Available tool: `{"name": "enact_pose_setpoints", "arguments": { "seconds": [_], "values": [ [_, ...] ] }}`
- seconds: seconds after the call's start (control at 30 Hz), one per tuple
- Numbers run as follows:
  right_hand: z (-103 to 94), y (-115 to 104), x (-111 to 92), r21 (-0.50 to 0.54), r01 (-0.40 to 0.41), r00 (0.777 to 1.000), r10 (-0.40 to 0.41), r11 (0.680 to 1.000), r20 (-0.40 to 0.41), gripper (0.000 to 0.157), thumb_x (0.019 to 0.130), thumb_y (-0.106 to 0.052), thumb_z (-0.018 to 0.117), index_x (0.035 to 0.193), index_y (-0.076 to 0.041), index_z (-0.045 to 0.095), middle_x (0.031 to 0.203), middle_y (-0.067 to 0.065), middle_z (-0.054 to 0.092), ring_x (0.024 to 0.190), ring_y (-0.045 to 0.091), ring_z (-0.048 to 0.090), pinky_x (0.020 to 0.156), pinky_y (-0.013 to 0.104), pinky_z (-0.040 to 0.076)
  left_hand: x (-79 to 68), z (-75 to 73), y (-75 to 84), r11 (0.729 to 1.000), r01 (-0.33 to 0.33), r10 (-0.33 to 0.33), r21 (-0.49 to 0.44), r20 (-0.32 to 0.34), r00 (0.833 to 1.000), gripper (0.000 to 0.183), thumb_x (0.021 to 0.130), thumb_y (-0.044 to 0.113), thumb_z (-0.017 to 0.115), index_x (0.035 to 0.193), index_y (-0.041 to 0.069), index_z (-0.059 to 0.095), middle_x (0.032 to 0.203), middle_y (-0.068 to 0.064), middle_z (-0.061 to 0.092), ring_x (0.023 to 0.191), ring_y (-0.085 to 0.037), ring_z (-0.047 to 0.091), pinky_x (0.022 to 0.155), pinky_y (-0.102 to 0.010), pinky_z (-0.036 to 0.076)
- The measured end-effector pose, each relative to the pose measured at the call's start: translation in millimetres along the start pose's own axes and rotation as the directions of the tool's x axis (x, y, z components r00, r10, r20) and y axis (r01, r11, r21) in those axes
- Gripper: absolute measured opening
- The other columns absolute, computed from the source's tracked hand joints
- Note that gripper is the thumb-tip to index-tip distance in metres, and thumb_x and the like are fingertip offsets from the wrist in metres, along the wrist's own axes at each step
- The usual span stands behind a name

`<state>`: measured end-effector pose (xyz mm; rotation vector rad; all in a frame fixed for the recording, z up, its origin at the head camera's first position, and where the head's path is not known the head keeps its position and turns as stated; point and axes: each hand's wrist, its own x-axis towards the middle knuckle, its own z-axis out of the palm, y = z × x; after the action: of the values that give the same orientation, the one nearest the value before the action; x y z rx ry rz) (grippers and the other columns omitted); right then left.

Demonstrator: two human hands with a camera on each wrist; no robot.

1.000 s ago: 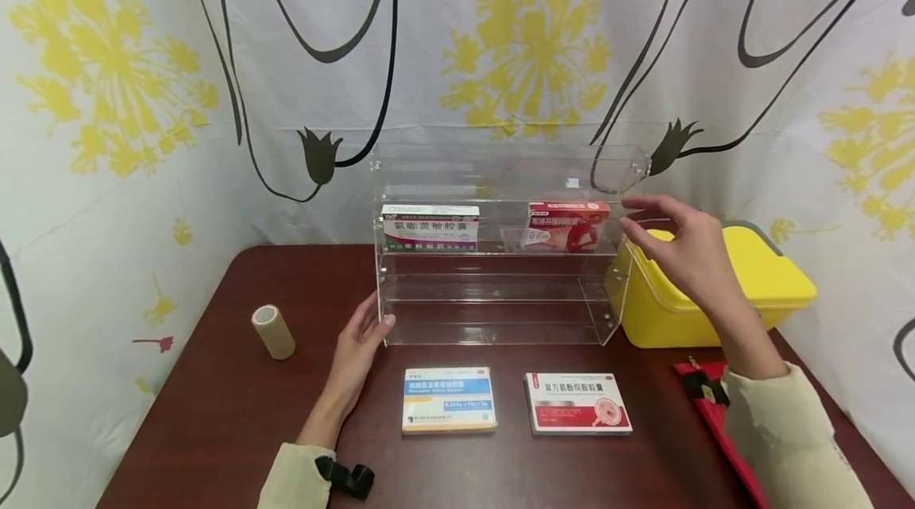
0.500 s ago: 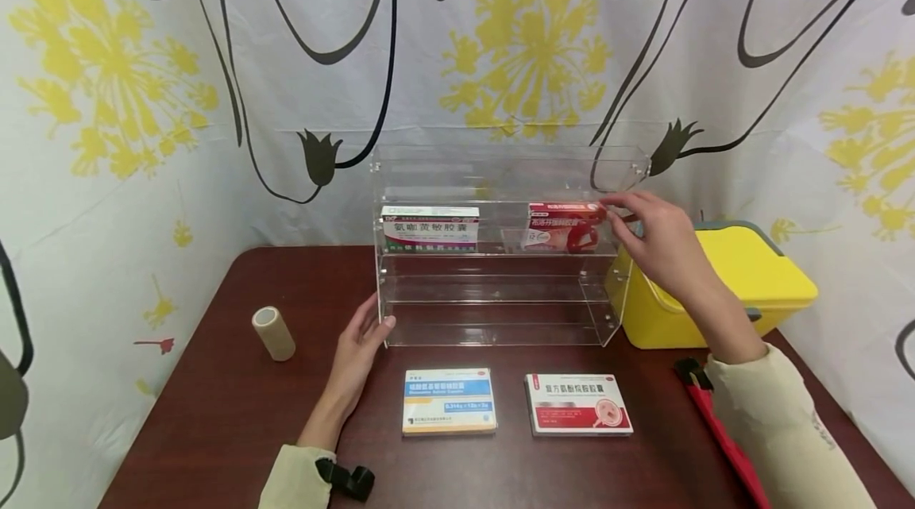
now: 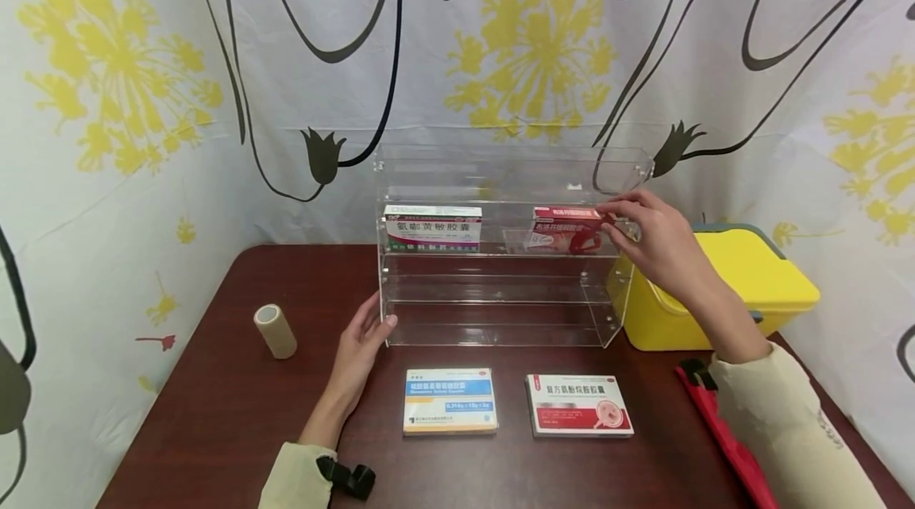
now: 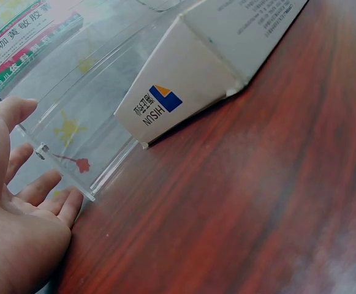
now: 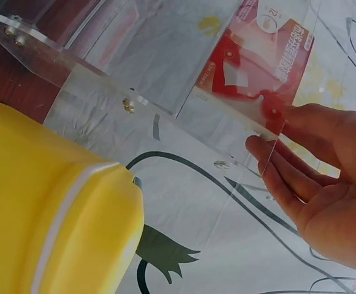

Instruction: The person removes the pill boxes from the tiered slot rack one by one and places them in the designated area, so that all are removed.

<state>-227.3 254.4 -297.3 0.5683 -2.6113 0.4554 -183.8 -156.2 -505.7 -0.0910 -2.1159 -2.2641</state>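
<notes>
A clear acrylic rack [image 3: 493, 291] stands on the table. My left hand [image 3: 357, 350] holds its left side panel, thumb at the front edge and the other fingers behind, as the left wrist view shows. On the rack's middle tier sits a red medicine box [image 3: 565, 231]. My right hand [image 3: 661, 243] pinches the right end of that box, its fingertips [image 5: 285, 116] at the box's corner beside the rack's side panel. A white, green and pink medicine box [image 3: 432, 229] stands at the left of the same tier.
Before the rack lie a blue-and-white medicine box [image 3: 449, 402] and a red-and-white medicine box [image 3: 579, 406]. A beige roll [image 3: 275, 332] stands left. A yellow bin [image 3: 722, 287] is right of the rack, with a red pouch [image 3: 729, 437] near my right sleeve.
My right hand has moved left from the rack's right side panel onto the red medicine box, which has shifted slightly. The left hand has stayed on the rack.
</notes>
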Motion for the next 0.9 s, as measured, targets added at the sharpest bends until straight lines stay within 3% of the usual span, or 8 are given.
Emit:
{"name": "enact_pose_setpoints", "arguments": {
  "seconds": [0.23, 0.47, 0.67, 0.8, 0.9],
  "values": [
    [-3.8, 2, 6, 0.033, 0.038, 0.999, -0.039, 0.999, 0.018, 0.026, 0.087, -0.010, 0.076, 0.112, -0.004, 0.071, 0.102, 0.012, 0.067, 0.093, 0.032, 0.062, 0.079, 0.050, 0.051, -0.4, -0.8, 0.3, 1.000, -0.009, 0.010, 0.014, -0.010, 1.000, 0.060, 0.093, 0.040, 0.068, 0.147, 0.033, 0.042, 0.149, 0.004, 0.040, 0.136, -0.014, 0.038, 0.108, -0.037, 0.035],
    [-6.0, 3, 12, 0.057, 0.022, 0.998, -0.025, 0.998, 0.064, 0.025, 0.087, -0.007, 0.075, 0.111, -0.003, 0.071, 0.103, 0.014, 0.070, 0.095, 0.034, 0.066, 0.081, 0.052, 0.052, -11.2, 2.9, 30.3, 1.000, 0.018, -0.018, 0.013, 0.015, 1.000, 0.061, 0.097, 0.030, 0.065, 0.151, 0.022, 0.037, 0.151, -0.003, 0.038, 0.137, -0.017, 0.036, 0.108, -0.035, 0.035],
    [-6.4, 8, 18, 0.098, 0.028, 0.997, -0.035, 0.995, 0.074, 0.025, 0.085, -0.004, 0.077, 0.109, -0.003, 0.072, 0.102, 0.013, 0.071, 0.090, 0.031, 0.070, 0.079, 0.050, 0.054, -11.4, 3.2, 29.8, 1.000, 0.020, -0.020, 0.017, 0.009, 1.000, 0.062, 0.097, 0.030, 0.065, 0.151, 0.021, 0.036, 0.151, -0.002, 0.037, 0.138, -0.018, 0.036, 0.108, -0.036, 0.035],
    [-8.3, 14, 19, 0.113, 0.009, 0.997, -0.017, 0.994, 0.071, 0.024, 0.084, -0.004, 0.078, 0.107, -0.005, 0.073, 0.101, 0.010, 0.071, 0.086, 0.025, 0.071, 0.074, 0.042, 0.055, -10.9, 4.4, 29.1, 1.000, 0.024, -0.024, 0.012, 0.012, 1.000, 0.062, 0.097, 0.029, 0.065, 0.151, 0.021, 0.036, 0.152, -0.003, 0.037, 0.138, -0.018, 0.036, 0.108, -0.035, 0.035],
    [-10.0, 17, 19, 0.134, -0.020, 0.997, 0.009, 0.991, 0.075, 0.022, 0.084, -0.003, 0.077, 0.106, -0.007, 0.075, 0.101, 0.008, 0.071, 0.084, 0.024, 0.071, 0.070, 0.024, 0.054, -11.1, 5.7, 29.4, 0.999, 0.031, -0.031, 0.008, 0.011, 0.999, 0.062, 0.097, 0.029, 0.065, 0.151, 0.021, 0.037, 0.152, -0.003, 0.037, 0.138, -0.017, 0.035, 0.108, -0.034, 0.034]
  ]
}}
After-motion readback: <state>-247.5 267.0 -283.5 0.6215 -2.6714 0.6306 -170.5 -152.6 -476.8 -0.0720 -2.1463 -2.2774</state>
